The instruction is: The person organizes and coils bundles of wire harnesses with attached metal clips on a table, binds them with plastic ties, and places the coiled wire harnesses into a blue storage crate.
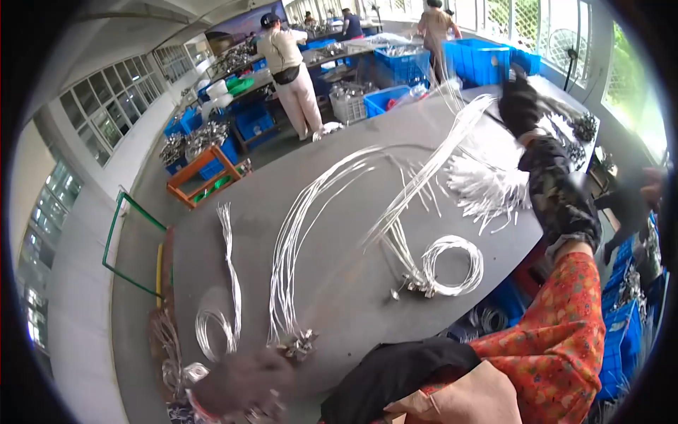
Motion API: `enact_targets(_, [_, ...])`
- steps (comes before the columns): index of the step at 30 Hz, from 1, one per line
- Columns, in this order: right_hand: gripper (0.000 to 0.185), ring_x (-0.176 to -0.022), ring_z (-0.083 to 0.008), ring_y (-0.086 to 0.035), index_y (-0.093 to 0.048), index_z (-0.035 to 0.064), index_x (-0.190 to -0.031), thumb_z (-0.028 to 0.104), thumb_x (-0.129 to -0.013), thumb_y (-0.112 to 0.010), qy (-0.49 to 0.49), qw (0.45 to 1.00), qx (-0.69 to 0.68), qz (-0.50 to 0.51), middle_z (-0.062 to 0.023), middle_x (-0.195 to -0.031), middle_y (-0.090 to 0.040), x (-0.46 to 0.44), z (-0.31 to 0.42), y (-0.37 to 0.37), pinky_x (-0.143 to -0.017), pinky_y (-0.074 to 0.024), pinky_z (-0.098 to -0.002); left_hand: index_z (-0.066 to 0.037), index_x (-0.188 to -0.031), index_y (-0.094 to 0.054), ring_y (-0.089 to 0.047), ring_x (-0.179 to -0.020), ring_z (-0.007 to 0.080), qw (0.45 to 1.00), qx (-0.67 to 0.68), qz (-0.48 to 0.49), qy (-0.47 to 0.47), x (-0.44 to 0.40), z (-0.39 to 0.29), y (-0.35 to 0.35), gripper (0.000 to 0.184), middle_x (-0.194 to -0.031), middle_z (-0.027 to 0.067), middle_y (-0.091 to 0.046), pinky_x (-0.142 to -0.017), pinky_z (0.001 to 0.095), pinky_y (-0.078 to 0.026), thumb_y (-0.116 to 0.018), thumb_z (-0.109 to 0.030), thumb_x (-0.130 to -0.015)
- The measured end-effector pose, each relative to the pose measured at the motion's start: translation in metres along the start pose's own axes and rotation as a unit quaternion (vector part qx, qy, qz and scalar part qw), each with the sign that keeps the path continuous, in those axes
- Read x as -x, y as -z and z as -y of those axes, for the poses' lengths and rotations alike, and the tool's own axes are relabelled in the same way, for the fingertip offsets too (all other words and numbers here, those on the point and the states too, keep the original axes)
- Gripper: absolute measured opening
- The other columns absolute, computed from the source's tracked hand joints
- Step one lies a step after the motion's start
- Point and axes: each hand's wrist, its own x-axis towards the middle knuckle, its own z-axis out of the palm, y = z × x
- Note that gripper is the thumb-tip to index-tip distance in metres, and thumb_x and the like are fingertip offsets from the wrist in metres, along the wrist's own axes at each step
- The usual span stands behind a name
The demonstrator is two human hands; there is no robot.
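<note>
My right hand (519,106), in a dark glove, reaches to the far right of the grey table (339,283). A bundle of thin white wires (441,159) runs up to it; its lower end is smeared, and the fingers are hard to make out. At the near left is my left hand (244,381), gloved and blurred, beside a cluster of metal connectors (300,344). From these connectors, long white wires (282,240) curve away across the table. Blur hides the left fingers.
A coil of white wire (452,265) lies right of centre, another coil (212,336) at left. White wire ends (487,180) are heaped near my right forearm. Blue crates (477,60) stand beyond the table. A person (288,74) stands at another bench.
</note>
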Motion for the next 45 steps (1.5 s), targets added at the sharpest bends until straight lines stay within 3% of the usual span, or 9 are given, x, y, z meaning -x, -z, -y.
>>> enact_targets(2, [0.064, -0.126, -0.0382, -0.049, -0.037, 0.0123, -0.145, 0.009, -0.085, -0.059, -0.195, 0.955, 0.008, 0.222, -0.0204, -0.141, -0.046, 0.019, -0.031, 0.027, -0.104, -0.0416, -0.0424, -0.009, -0.098, -0.069, -0.067, -0.089, 0.0208, 0.822, -0.420, -0.268, -0.278, -0.003, 0.118, 0.019, 0.018, -0.098, 0.0076, -0.068, -0.068, 0.0365, -0.054, -0.061, -0.023, -0.090])
enact_targets(6, [0.052, -0.117, -0.0365, -0.054, -0.047, 0.0084, -0.133, 0.009, -0.084, -0.062, -0.037, 0.987, -0.038, 0.149, -0.0198, -0.128, -0.053, 0.043, -0.057, 0.016, -0.098, -0.0448, -0.0416, -0.007, -0.096, -0.068, -0.063, -0.074, 0.0318, 0.864, 0.128, -0.487, 0.009, -0.013, 0.174, 0.080, 0.015, -0.087, 0.0147, -0.064, -0.063, 0.0405, -0.050, -0.061, -0.018, -0.087])
enact_targets(8, [0.046, -0.112, -0.0356, -0.057, -0.051, 0.0064, -0.127, 0.009, -0.083, -0.064, -0.008, 0.992, -0.038, 0.116, -0.0194, -0.121, -0.056, 0.019, -0.041, 0.026, -0.095, -0.0464, -0.0411, -0.006, -0.095, -0.066, -0.062, -0.078, 0.0337, 0.662, -0.486, -0.567, -0.056, -0.002, 0.186, 0.133, 0.015, -0.088, 0.0154, -0.062, -0.067, 0.0421, -0.051, -0.059, -0.017, -0.087])
enact_targets(14, [0.029, -0.099, -0.0329, -0.065, -0.065, 0.0005, -0.109, 0.009, -0.081, -0.069, 0.054, 0.982, -0.077, 0.166, -0.0185, -0.101, -0.067, 0.058, -0.106, 0.040, -0.087, -0.0512, -0.0399, -0.005, -0.104, -0.066, -0.061, -0.090, 0.0367, 0.366, -0.655, -0.659, 0.038, 0.146, 0.220, 0.223, 0.022, -0.094, 0.0176, -0.065, -0.077, 0.0478, -0.049, -0.057, -0.014, -0.085])
enact_targets(18, [0.026, -0.087, -0.0303, -0.067, -0.067, -0.0010, -0.099, 0.018, -0.083, -0.074, -0.016, 0.975, -0.160, 0.157, -0.0174, -0.088, -0.069, 0.112, -0.205, 0.031, -0.079, -0.0530, -0.0370, -0.002, -0.107, -0.067, -0.063, -0.078, 0.0289, 0.563, -0.422, -0.662, 0.257, 0.124, 0.255, 0.170, 0.022, -0.092, 0.0139, -0.066, -0.078, 0.0374, -0.055, -0.058, -0.015, -0.092])
enact_targets(23, [0.036, -0.096, -0.0333, -0.067, -0.066, 0.0083, -0.118, 0.031, -0.090, -0.067, -0.068, 0.983, 0.091, 0.145, -0.0192, -0.100, -0.069, 0.055, -0.193, 0.027, -0.082, -0.0527, -0.0398, -0.003, -0.095, -0.067, -0.060, -0.067, 0.0238, 0.839, -0.060, -0.538, 0.050, -0.088, 0.229, 0.087, 0.018, -0.080, 0.0107, -0.062, -0.067, 0.0346, -0.054, -0.060, -0.019, -0.091])
enact_targets(30, [0.035, -0.101, -0.0265, -0.067, -0.062, 0.0015, -0.121, 0.022, -0.092, -0.064, 0.064, 0.964, -0.256, 0.038, -0.0167, -0.108, -0.070, 0.004, 0.000, -0.001, -0.087, -0.0531, -0.0370, -0.002, -0.095, -0.061, -0.046, -0.046, 0.0111, 0.922, 0.333, -0.192, -0.043, -0.276, -0.020, -0.035, 0.026, -0.056, 0.0008, -0.049, -0.042, 0.0273, -0.036, -0.069, -0.026, -0.086])
enact_targets(35, [0.030, -0.102, -0.0184, -0.066, -0.060, -0.0080, -0.118, 0.008, -0.093, -0.061, 0.016, 0.443, -0.772, 0.456, -0.0120, -0.107, -0.071, 0.194, 0.115, -0.011, -0.092, -0.0530, -0.0320, 0.005, -0.104, -0.058, -0.052, -0.055, 0.0114, 0.856, 0.510, -0.071, -0.049, -0.344, -0.065, -0.078, 0.033, -0.065, 0.0000, -0.048, -0.049, 0.0267, -0.046, -0.061, -0.026, -0.094])
enact_targets(45, [0.033, -0.085, -0.0144, -0.059, -0.063, -0.0021, -0.102, 0.016, -0.079, -0.077, -0.327, 0.202, -0.802, 0.457, -0.0050, -0.088, -0.061, 0.297, 0.210, 0.128, -0.073, -0.0502, -0.0314, -0.002, -0.113, -0.064, -0.063, -0.071, 0.0149, 0.816, 0.560, -0.143, -0.020, -0.385, -0.099, -0.125, 0.034, -0.088, 0.0044, -0.064, -0.066, 0.0301, -0.055, -0.053, -0.032, -0.100])
